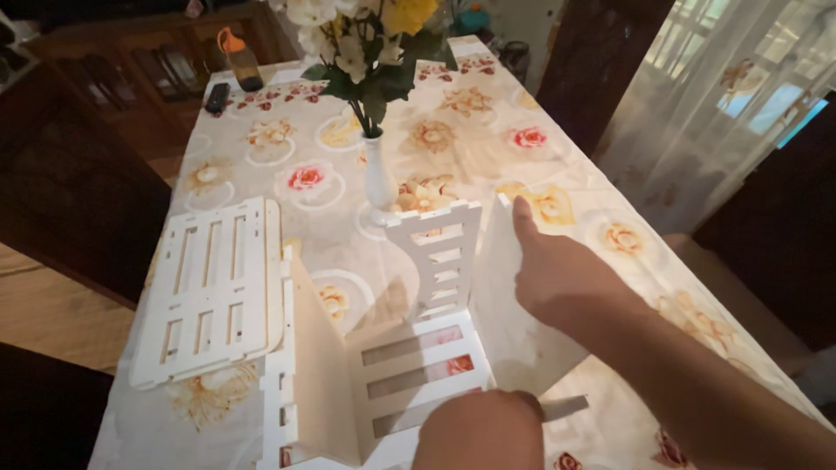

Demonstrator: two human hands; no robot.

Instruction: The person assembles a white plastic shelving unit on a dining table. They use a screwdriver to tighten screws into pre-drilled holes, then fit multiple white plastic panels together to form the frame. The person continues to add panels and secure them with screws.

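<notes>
Nearest the lens, left hand (479, 431) closed on the lower end of the half-built white slotted-panel plastic rack (409, 348), close to the table's near edge. Right hand (557, 274) further out, open, forefinger stretched along the top of the rack's plain white right side panel (514, 305), palm against it. Rack's long axis running from near edge toward the far one, between both hands. Spare white slatted panels (213, 292) stacked flat toward the left edge of the floral-clothed table (488, 139); white vase of flowers (379, 174) just beyond.

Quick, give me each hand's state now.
Left hand: closed, fist on the slotted white panel.
Right hand: open, resting against the upright white panel.
</notes>
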